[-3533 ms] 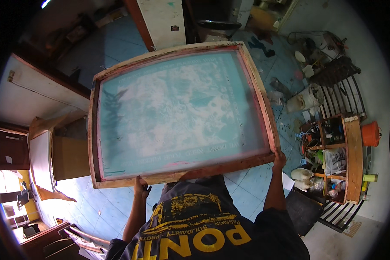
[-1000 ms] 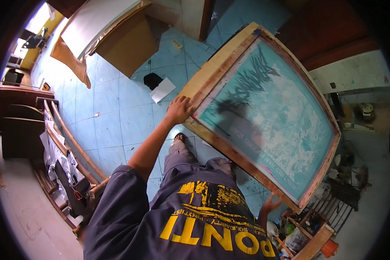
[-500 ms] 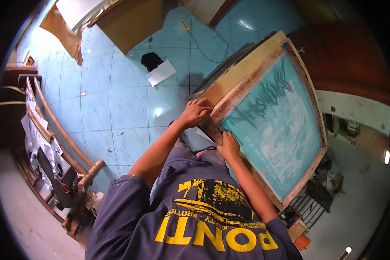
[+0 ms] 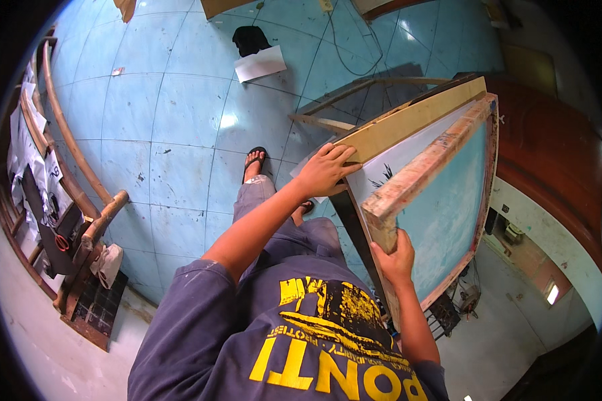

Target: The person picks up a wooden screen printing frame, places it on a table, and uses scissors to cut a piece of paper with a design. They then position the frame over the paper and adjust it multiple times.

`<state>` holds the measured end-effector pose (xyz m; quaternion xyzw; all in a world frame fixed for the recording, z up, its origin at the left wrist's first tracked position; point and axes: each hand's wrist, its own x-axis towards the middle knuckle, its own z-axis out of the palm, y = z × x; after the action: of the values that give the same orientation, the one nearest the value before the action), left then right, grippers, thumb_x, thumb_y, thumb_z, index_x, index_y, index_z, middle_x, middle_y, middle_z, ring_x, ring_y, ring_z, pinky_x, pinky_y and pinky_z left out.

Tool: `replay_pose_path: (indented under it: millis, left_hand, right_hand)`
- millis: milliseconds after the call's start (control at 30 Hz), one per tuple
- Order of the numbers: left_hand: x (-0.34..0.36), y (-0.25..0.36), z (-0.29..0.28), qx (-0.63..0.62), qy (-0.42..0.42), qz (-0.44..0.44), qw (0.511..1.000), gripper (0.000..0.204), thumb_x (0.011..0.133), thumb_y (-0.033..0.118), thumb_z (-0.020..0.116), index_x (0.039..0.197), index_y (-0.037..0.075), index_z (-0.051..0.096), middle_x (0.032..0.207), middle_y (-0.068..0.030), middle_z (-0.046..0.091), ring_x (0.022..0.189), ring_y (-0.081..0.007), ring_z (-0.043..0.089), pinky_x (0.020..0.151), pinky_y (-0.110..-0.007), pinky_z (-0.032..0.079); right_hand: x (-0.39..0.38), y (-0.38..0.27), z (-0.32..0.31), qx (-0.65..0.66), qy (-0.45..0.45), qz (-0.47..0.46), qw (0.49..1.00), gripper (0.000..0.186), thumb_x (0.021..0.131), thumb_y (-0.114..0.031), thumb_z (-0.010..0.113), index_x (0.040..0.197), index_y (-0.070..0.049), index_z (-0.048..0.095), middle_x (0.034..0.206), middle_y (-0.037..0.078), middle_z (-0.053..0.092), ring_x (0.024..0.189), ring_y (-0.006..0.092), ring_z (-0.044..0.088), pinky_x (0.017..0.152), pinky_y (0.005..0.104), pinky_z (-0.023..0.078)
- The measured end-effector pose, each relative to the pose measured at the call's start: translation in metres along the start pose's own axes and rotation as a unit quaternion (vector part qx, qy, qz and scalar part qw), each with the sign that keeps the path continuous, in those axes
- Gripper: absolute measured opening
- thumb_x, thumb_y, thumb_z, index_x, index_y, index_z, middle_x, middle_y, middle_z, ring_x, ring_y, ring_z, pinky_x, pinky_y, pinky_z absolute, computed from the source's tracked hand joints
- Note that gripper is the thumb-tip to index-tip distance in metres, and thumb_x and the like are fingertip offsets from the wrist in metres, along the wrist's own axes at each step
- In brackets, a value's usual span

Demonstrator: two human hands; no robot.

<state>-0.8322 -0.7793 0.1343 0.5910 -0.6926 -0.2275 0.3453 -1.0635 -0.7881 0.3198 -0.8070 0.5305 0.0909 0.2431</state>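
My left fingers (image 4: 341, 156): on the pale rear frame (image 4: 418, 117); I can't tell if gripping.
My right fingers (image 4: 403, 245): clasping the tilted, wood-edged blue screen (image 4: 451, 190).

The blue tiled floor (image 4: 180, 120) is scuffed and speckled, catching bright patches of reflected light (image 4: 229, 121). At left, a curved wooden bench (image 4: 106, 217) stands beside a pale, stained wall (image 4: 33, 334). At right, a reddish-brown panel (image 4: 548, 174) borders a whitish strip (image 4: 554, 239).
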Motion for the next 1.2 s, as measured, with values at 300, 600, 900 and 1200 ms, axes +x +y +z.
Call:
replay_pose_path:
  millis: [300, 600, 900, 1200]
  left_hand:
    - [0.000, -0.003, 0.013, 0.028, -0.025, 0.002, 0.999, 0.065, 0.073, 0.040, 0.070, 0.133, 0.025, 0.051, 0.138, -0.0138, 0.042, 0.131, -0.0268, 0.036, 0.107, -0.045, 0.025]
    - [0.011, 0.037, 0.029, 0.038, -0.058, 0.010, 0.998, 0.069, 0.076, 0.039, 0.067, 0.137, 0.014, 0.045, 0.146, -0.0150, 0.034, 0.138, -0.0308, 0.026, 0.111, -0.055, 0.017]
    - [0.012, 0.021, 0.006, -0.136, 0.159, -0.121, 0.970, 0.036, 0.079, 0.011, 0.062, 0.114, 0.002, 0.058, 0.125, -0.0204, 0.052, 0.118, -0.0385, 0.047, 0.102, -0.045, 0.036]
    - [0.024, 0.024, -0.022, -0.373, -0.035, -0.251, 0.893, 0.035, 0.100, 0.026, 0.044, 0.118, -0.001, 0.057, 0.116, -0.0147, 0.060, 0.112, -0.0226, 0.054, 0.097, -0.033, 0.040]
  right_hand:
    - [-0.009, -0.013, -0.048, 0.026, -0.001, -0.017, 1.000, 0.049, 0.068, -0.017, 0.081, 0.102, 0.003, 0.053, 0.091, 0.021, 0.058, 0.083, 0.0388, 0.058, 0.072, 0.0423, 0.047]
    - [-0.013, -0.003, -0.046, 0.049, 0.011, -0.037, 0.998, 0.050, 0.067, -0.018, 0.081, 0.102, 0.005, 0.052, 0.091, 0.022, 0.058, 0.083, 0.0404, 0.057, 0.071, 0.0427, 0.047]
    - [-0.002, 0.002, -0.021, 0.017, 0.039, -0.077, 0.996, 0.049, 0.070, -0.029, 0.077, 0.102, 0.001, 0.056, 0.098, 0.020, 0.060, 0.093, 0.0384, 0.058, 0.078, 0.0445, 0.048]
    - [0.019, 0.030, 0.056, 0.037, 0.083, -0.107, 0.990, 0.052, 0.069, -0.032, 0.075, 0.107, -0.004, 0.053, 0.105, 0.013, 0.060, 0.101, 0.0320, 0.058, 0.080, 0.0414, 0.051]
